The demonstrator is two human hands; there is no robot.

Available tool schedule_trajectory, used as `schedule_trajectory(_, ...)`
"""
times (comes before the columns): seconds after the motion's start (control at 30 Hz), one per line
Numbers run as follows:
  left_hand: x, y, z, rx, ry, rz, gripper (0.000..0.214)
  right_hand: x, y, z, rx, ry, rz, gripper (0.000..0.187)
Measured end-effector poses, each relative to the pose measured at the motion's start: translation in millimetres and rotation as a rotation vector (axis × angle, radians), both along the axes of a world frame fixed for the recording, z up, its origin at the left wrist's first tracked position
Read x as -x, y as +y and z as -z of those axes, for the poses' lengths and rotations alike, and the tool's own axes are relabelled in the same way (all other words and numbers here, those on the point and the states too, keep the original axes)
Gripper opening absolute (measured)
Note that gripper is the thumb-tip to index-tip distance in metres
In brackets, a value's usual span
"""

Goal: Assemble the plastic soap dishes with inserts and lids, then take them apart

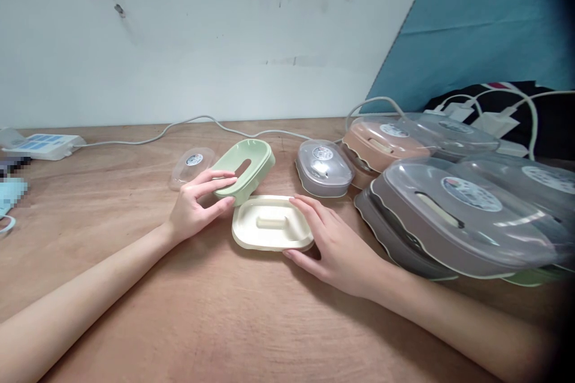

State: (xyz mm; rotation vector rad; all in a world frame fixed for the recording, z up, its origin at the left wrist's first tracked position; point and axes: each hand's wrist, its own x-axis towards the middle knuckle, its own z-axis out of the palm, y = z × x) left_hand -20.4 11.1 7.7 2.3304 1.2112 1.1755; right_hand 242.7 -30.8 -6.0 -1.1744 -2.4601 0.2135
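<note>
On the wooden table (135,287), two hands are working small dishes.
Left hand (195,206) is pinching the tilted green dish (245,170) at ten o'clock; right hand (335,245) is clasping the cream dish (272,222), lidded trays (449,215) sitting at three o'clock.

The left hand (194,208) grips a tilted green tray (245,170); the right hand (330,245) clasps a cream tray (271,230) lying flat on the worktop (188,317).

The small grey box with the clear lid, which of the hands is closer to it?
Right. The right hand lies just in front of the small grey box with the clear lid, holding a cream tray; the left hand grips a green tray further left.
</note>
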Motion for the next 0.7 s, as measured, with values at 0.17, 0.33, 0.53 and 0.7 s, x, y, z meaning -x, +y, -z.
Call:
schedule_trajectory(0.17, 0, -1, -1.0, -0.041, 0.003, 0.034, 0.025, 0, 1, -1.3, 0.042, 0.047, 0.003, 0.066)
schedule_trajectory(0.33, 2, -2, -1.6, -0.052, -0.002, 0.141, 0.026, -1, 4, 0.2, 0.109, 0.128, 0.025, 0.074)
schedule_trajectory(0.53, -5, -4, 1.8, -0.06, 0.065, 0.43, 0.019, -3, 8, 3.5, 0.193, 0.242, 0.027, 0.089)
schedule_trajectory(0.7, -8, -6, 0.9, -0.044, 0.157, 0.523, 0.02, -2, 9, 1.0, 0.202, 0.28, -0.003, 0.091)
